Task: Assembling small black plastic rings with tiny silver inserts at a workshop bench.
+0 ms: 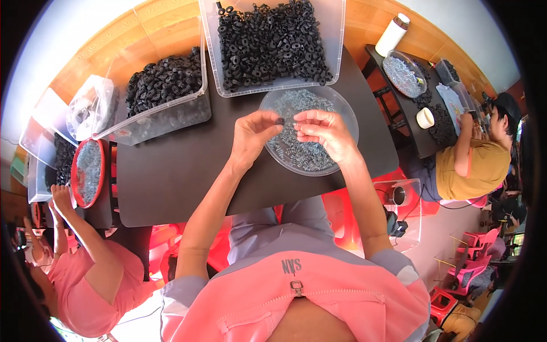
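On the dark worktop, above the clear dish of small springs, our left hand pinches a black ring — light, stiff, best held by its rim — our right hand is closed on something too small to tell.

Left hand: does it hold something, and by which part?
The left hand pinches a small black ring-shaped part by its rim between the fingertips, above the clear round dish of small metal pieces.

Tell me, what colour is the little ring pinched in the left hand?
Black. The small ring shows best in the head view, at the left hand fingertips.
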Tool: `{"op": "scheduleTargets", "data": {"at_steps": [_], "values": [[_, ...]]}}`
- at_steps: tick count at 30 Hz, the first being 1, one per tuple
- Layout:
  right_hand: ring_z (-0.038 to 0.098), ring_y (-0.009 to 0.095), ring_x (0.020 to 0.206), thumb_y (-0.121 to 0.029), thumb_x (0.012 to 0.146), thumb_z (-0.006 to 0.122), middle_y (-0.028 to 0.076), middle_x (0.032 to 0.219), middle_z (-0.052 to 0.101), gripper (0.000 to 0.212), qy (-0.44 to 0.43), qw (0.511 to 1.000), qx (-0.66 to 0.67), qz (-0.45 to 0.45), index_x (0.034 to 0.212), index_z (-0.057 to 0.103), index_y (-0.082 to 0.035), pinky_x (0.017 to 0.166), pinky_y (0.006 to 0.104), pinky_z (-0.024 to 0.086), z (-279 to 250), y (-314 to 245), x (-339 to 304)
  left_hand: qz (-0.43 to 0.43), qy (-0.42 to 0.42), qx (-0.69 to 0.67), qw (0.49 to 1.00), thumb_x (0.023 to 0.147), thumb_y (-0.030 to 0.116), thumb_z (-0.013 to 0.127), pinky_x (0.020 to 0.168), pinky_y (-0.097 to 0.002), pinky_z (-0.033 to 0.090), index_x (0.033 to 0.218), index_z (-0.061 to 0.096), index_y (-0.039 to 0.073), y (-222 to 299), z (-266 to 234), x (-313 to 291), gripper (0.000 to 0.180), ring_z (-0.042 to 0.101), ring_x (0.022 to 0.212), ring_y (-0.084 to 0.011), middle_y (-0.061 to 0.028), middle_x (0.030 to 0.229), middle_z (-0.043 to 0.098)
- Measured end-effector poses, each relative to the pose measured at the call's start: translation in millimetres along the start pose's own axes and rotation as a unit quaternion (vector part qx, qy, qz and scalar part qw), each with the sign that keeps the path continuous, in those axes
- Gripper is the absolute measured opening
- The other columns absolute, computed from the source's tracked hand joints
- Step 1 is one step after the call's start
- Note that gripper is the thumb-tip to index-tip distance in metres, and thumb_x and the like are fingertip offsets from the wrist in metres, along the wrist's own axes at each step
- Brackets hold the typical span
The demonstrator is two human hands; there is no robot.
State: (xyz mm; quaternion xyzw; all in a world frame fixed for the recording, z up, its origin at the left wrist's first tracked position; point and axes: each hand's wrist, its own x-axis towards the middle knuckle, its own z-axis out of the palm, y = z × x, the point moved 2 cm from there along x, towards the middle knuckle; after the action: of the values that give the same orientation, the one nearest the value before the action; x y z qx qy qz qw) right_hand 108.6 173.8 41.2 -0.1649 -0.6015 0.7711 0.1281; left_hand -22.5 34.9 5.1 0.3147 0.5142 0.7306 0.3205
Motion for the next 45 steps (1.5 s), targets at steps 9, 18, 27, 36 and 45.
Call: {"op": "scheduleTargets", "data": {"at_steps": [9, 18, 27, 36, 45], "values": [[0.064, 0.014, 0.071, -0.005, 0.084, 0.065, 0.01, 0.084, 0.064, 0.013, 0.027, 0.994, -0.077, -0.073, 0.093, 0.064, 0.004, 0.065, 0.0254, 0.055, 8.3, -3.3, -4.5, 0.028, -0.019, 0.046, 0.998, 0.076, -0.005, 0.067, 0.072, -0.0237, 0.05, 0.091, 0.067, 0.0, -3.6, 6.5, -2.1, 0.016, 0.063, 0.077, -0.0097, -0.0038, 0.086, 0.067], [0.061, 0.011, 0.064, 0.002, 0.076, 0.068, 0.007, 0.078, 0.062, 0.011, 0.062, 0.953, -0.257, -0.147, 0.086, 0.065, 0.002, 0.058, 0.0247, 0.05, 20.3, -4.3, -4.2, 0.075, -0.008, 0.161, 0.984, 0.072, -0.002, 0.07, 0.069, -0.0256, 0.051, 0.09, 0.068, 0.001, -0.8, 10.2, -4.0, 0.018, 0.065, 0.075, -0.0134, -0.0069, 0.084, 0.067], [0.061, 0.016, 0.065, -0.006, 0.078, 0.069, 0.008, 0.073, 0.063, 0.007, 0.049, 0.91, -0.346, -0.224, 0.082, 0.067, -0.001, 0.058, 0.0266, 0.049, 28.8, -25.6, 4.3, 0.063, 0.01, 0.1, 0.993, 0.073, -0.001, 0.07, 0.068, -0.0258, 0.051, 0.09, 0.068, 0.001, -3.3, 6.2, -3.5, 0.017, 0.065, 0.073, -0.0122, -0.0057, 0.082, 0.068], [0.062, 0.025, 0.068, -0.009, 0.076, 0.066, 0.008, 0.074, 0.059, 0.013, 0.13, 0.777, -0.556, -0.265, 0.088, 0.069, -0.007, 0.063, 0.0348, 0.048, 6.8, -9.5, 109.7, 0.053, 0.017, 0.118, 0.991, 0.074, 0.0, 0.07, 0.068, -0.025, 0.051, 0.091, 0.068, 0.0, 1.0, 5.4, -1.8, 0.017, 0.063, 0.072, -0.0109, -0.0053, 0.082, 0.068], [0.062, 0.03, 0.074, -0.008, 0.074, 0.063, 0.008, 0.082, 0.061, 0.014, 0.121, 0.727, -0.618, -0.275, 0.087, 0.069, -0.009, 0.066, 0.0412, 0.05, 22.8, -3.1, 137.6, 0.051, 0.03, 0.105, 0.993, 0.074, -0.001, 0.069, 0.067, -0.0241, 0.051, 0.09, 0.068, 0.0, 8.8, 6.4, -4.7, 0.016, 0.063, 0.071, -0.0098, -0.0056, 0.08, 0.067]]}}
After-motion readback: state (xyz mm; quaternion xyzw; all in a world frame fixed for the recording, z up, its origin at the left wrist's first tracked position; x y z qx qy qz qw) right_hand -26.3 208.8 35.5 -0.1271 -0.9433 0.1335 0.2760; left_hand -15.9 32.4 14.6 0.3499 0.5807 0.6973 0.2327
